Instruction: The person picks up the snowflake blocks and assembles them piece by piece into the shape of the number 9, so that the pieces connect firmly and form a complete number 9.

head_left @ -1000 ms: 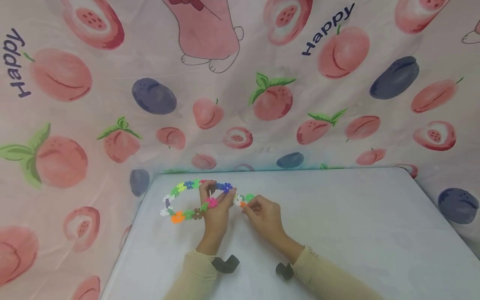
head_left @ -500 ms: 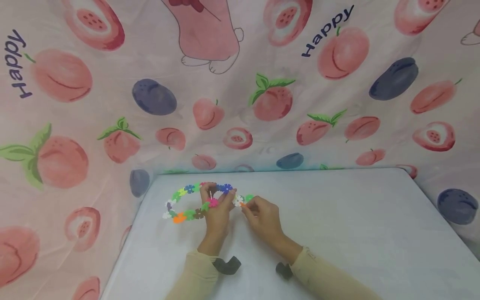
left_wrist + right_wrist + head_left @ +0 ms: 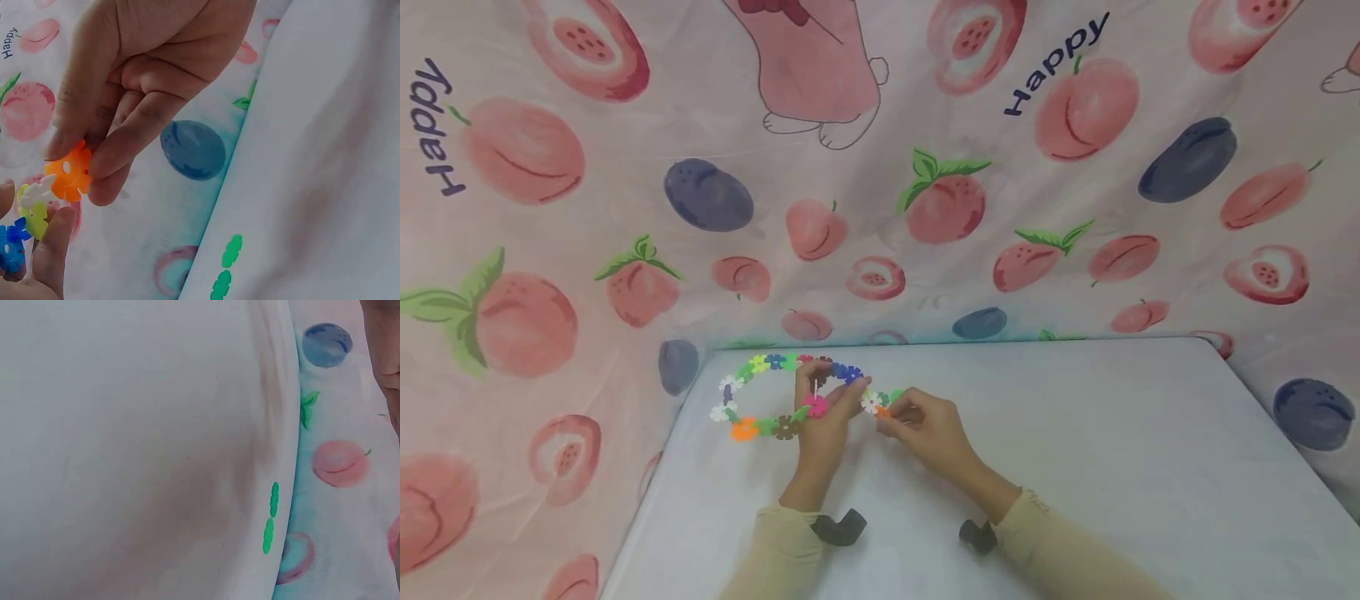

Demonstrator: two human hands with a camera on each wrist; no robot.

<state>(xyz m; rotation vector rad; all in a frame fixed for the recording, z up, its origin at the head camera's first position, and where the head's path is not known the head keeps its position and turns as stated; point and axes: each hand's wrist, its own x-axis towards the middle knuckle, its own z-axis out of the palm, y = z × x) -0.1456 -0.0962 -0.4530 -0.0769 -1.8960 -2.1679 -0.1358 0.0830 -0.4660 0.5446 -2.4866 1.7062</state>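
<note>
A chain of colourful flower-shaped snap pieces [image 3: 744, 429] hangs in a loop about my left hand [image 3: 823, 433] in the head view. That hand's thumb and fingertips pinch the chain near a yellow piece [image 3: 39, 219], beside blue pieces [image 3: 11, 249]. A white piece [image 3: 871, 403] follows, joined to an orange piece [image 3: 70, 172]. My right hand [image 3: 928, 429] pinches the orange piece between thumb and fingers, large in the left wrist view. At the chain's other end, a pink piece [image 3: 816, 406] lies against my left hand. Only an edge of a hand [image 3: 384, 356] shows in the right wrist view.
Two loose green pieces [image 3: 271, 519] lie on the white table [image 3: 1075, 467], near its far edge. Behind the table hangs a fruit-print cloth [image 3: 850, 192]. Dark straps [image 3: 841, 528] stick out at both wrists.
Both hands and the chain have shifted slightly left over the last half second. The loop tilts up a little at its left side. The orange piece shows more between the right fingers.
</note>
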